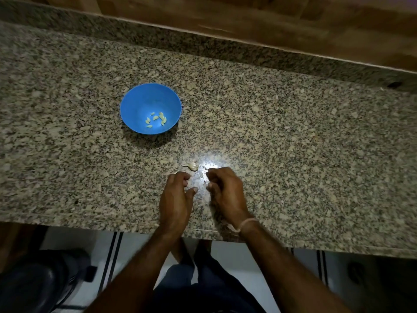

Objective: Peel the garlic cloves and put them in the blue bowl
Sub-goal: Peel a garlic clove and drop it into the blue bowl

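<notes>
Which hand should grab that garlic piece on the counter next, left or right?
Left, probably. The garlic piece lies just beyond the fingertips of the left hand; the right hand sits slightly farther off. The blue bowl is also on the left side.

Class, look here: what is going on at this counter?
A person is peeling garlic at a granite counter. Several peeled cloves lie in the blue bowl. One garlic piece with skin lies on the counter just beyond the hands. The left hand and right hand hover curled, close together; whether either holds anything is unclear.
</notes>
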{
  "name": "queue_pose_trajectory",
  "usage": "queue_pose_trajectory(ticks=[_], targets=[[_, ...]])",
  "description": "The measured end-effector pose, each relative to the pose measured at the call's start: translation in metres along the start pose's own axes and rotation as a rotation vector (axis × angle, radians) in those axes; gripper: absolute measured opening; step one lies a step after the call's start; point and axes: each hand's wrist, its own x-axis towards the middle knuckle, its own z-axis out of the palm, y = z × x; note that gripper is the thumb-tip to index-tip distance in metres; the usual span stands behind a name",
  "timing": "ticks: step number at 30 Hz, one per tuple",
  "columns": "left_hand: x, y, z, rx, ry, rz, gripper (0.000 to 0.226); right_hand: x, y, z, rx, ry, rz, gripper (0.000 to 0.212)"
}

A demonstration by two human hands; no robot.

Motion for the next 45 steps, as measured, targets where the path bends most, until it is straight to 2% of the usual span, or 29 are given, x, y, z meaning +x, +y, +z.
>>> queue_pose_trajectory(ticks=[2, 4, 7, 9, 11, 13, 15, 16, 19, 21, 25, 28, 32, 35, 37, 41, 43, 45], targets=[[-0.002, -0.002, -0.001, -0.003, -0.005, 0.024, 0.033, -0.012, 0.012, -0.014, -0.095, 0.043, 0.007, 0.026], [-0.003, -0.001, 0.000, 0.018, -0.019, 0.049, 0.035, -0.026, 0.026, -0.018, -0.237, 0.005, 0.029, 0.038], [0.002, 0.007, 0.002, 0.067, -0.032, 0.050, 0.038, -0.033, 0.024, -0.001, -0.288, -0.043, 0.034, 0.043], [0.008, 0.012, 0.003, 0.078, -0.023, 0.027, 0.039, -0.023, 0.009, 0.013, -0.188, -0.009, -0.003, 0.033], [0.014, 0.016, 0.003, 0.089, -0.009, 0.018, 0.041, -0.012, -0.003, 0.021, -0.180, 0.076, -0.040, 0.010], [0.018, 0.020, 0.003, 0.103, -0.007, 0.018, 0.042, -0.003, -0.007, 0.019, -0.132, 0.080, 0.005, 0.004], [0.019, 0.020, 0.005, 0.096, -0.001, 0.027, 0.042, 0.000, 0.002, 0.012, -0.068, 0.051, 0.008, 0.022], [0.016, 0.019, 0.006, 0.090, -0.001, 0.043, 0.043, -0.001, 0.008, 0.007, -0.123, 0.066, -0.009, 0.031], [0.009, 0.014, 0.011, 0.132, -0.036, 0.084, 0.053, -0.005, 0.024, -0.007, -0.084, 0.104, 0.014, 0.032], [0.009, 0.016, 0.016, 0.174, -0.063, 0.085, 0.056, -0.001, 0.027, -0.007, -0.141, 0.081, 0.014, 0.037], [0.017, 0.027, 0.024, 0.184, -0.053, 0.088, 0.035, 0.013, 0.023, -0.002, -0.085, -0.132, -0.058, 0.038], [0.008, 0.024, 0.025, 0.153, -0.031, 0.096, 0.027, 0.000, 0.029, -0.026, -0.002, -0.092, -0.104, 0.035], [-0.024, 0.017, 0.028, 0.203, 0.068, 0.087, 0.037, -0.016, 0.082, -0.072, -0.461, -0.067, -0.014, 0.071], [-0.042, 0.020, 0.034, 0.287, 0.132, 0.009, 0.044, -0.013, 0.103, -0.075, -0.623, -0.100, 0.021, 0.081], [-0.049, 0.020, 0.035, 0.324, 0.178, -0.040, 0.047, -0.008, 0.095, -0.061, -0.674, -0.181, -0.048, 0.083], [-0.056, 0.010, 0.032, 0.412, 0.225, -0.105, 0.055, -0.001, 0.059, -0.012, -0.685, -0.334, -0.315, 0.085], [-0.058, 0.005, 0.030, 0.426, 0.225, -0.150, 0.057, 0.007, 0.053, 0.001, -0.629, -0.393, -0.410, 0.082], [-0.060, 0.003, 0.029, 0.410, 0.217, -0.173, 0.062, 0.017, 0.056, -0.001, -0.499, -0.415, -0.427, 0.076]])
